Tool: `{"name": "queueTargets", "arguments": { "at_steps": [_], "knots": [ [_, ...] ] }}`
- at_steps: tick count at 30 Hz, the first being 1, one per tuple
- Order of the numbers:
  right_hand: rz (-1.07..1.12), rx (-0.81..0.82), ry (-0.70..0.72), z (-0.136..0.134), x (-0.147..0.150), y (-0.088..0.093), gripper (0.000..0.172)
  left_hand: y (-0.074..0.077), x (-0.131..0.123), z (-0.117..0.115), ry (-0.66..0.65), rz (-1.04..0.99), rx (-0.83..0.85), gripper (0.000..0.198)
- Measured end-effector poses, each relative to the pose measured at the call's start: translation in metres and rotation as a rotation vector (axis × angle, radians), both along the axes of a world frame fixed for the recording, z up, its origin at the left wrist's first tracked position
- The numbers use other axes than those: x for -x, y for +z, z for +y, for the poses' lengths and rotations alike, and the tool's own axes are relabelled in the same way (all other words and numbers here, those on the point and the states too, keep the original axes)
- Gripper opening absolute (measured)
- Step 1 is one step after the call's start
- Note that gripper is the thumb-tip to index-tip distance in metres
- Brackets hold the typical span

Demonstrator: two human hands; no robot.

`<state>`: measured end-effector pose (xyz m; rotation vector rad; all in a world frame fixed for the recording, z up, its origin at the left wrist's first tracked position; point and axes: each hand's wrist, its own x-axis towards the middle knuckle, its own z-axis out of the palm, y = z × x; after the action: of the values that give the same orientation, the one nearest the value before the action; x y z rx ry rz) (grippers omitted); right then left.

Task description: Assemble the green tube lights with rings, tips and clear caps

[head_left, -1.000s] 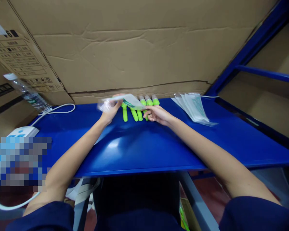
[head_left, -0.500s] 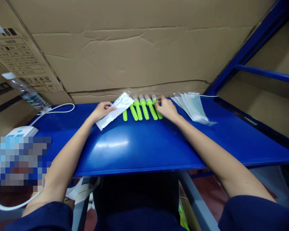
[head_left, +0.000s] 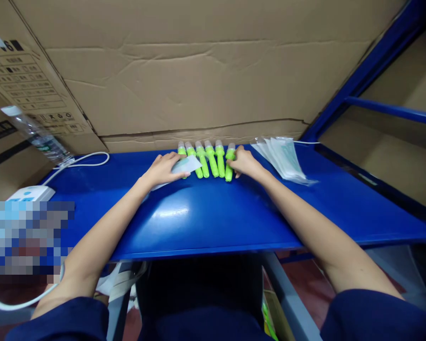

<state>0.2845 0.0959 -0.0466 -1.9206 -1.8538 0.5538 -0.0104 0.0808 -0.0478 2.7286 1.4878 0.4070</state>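
Note:
My left hand (head_left: 165,169) is closed around a thin, flat whitish packet (head_left: 190,164), which it partly covers. The packet overlaps the leftmost of several bright green sticks with clear caps (head_left: 209,158). They lie side by side on the blue table (head_left: 213,218), caps toward the cardboard. My right hand (head_left: 247,162) pinches the rightmost green stick (head_left: 229,166), which sits slightly apart from the others. What the green sticks are for does not show.
Several flat clear-and-white packets (head_left: 282,158) lie fanned at the right. At the left stand a clear plastic bottle (head_left: 44,139) and a white power strip (head_left: 33,193) with its white cable (head_left: 92,160). A cardboard wall (head_left: 199,85) rises behind; a blue metal frame (head_left: 362,66) bounds the right.
My left hand has moved right and turned over the packet, which now lies lower and flatter. My right hand has drawn the rightmost green stick slightly toward me, apart from the row.

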Motion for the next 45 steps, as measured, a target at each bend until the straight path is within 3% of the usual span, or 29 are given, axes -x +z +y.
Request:
{"name": "queueTargets", "arguments": {
  "at_steps": [4, 9, 13, 18, 29, 35, 45],
  "knots": [
    [-0.299, -0.194, -0.052, 0.006, -0.011, -0.003, 0.028, -0.003, -0.001, 0.002, -0.065, 0.030, 0.003, 0.059],
    [-0.413, -0.357, 0.288, 0.033, -0.042, -0.030, 0.067, -0.006, 0.008, 0.009, -0.090, 0.008, 0.008, 0.049],
    [-0.444, -0.393, 0.366, 0.045, -0.054, -0.043, 0.070, -0.009, 0.006, 0.009, -0.065, -0.028, -0.010, 0.043],
    [-0.479, -0.410, 0.475, 0.043, -0.050, -0.037, 0.065, -0.018, -0.001, 0.011, -0.025, -0.118, -0.044, 0.051],
    [-0.588, -0.428, 0.538, 0.026, -0.038, -0.019, 0.047, -0.021, 0.003, 0.014, 0.005, -0.157, -0.058, 0.049],
    [-0.498, -0.426, 0.573, 0.034, -0.048, -0.018, 0.050, -0.021, 0.003, 0.014, 0.001, -0.162, -0.070, 0.048],
    [-0.385, -0.631, 0.318, 0.009, -0.028, 0.003, 0.041, -0.017, -0.001, 0.010, -0.010, -0.113, -0.116, 0.048]
  ]
}}
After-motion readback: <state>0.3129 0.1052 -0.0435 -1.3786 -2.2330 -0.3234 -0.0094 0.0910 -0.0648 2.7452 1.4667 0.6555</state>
